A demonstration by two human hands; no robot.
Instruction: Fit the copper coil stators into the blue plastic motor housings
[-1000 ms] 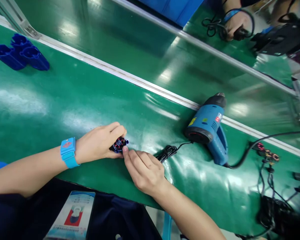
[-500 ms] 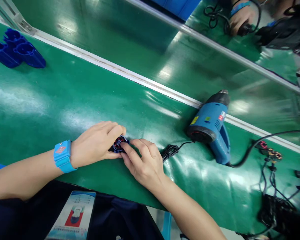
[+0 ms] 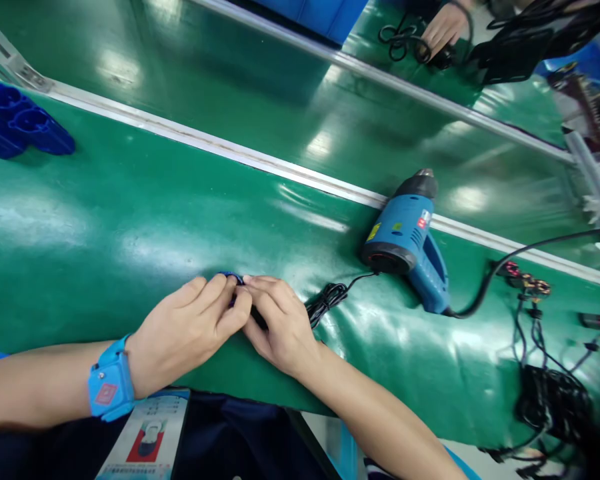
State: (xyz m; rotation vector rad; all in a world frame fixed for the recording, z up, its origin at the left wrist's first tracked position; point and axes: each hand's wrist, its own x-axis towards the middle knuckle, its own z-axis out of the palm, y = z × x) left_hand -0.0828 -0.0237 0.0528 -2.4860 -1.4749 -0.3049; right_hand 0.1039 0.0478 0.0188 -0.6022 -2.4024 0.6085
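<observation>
My left hand (image 3: 190,327), with a blue strap (image 3: 111,381) round its wrist, is closed on a small dark blue part (image 3: 234,277). My right hand (image 3: 283,323) pinches the same part from the other side, and the fingertips of both hands meet over it. Only a blue rim and a dark bit of the part show; the fingers hide the rest. A bundled black cable (image 3: 327,300) lies just right of my right hand.
A blue heat gun (image 3: 403,230) lies right of my hands, its cord running right. Blue plastic housings (image 3: 33,127) stand at the far left. Small wired parts (image 3: 535,287) lie at the right. Beyond the metal rail (image 3: 220,148), another person's hand (image 3: 445,30) holds something black.
My left hand has turned and moved lower, its fingers now curled over the part, which showed its round red-and-black face before. The whole view has shifted slightly.
</observation>
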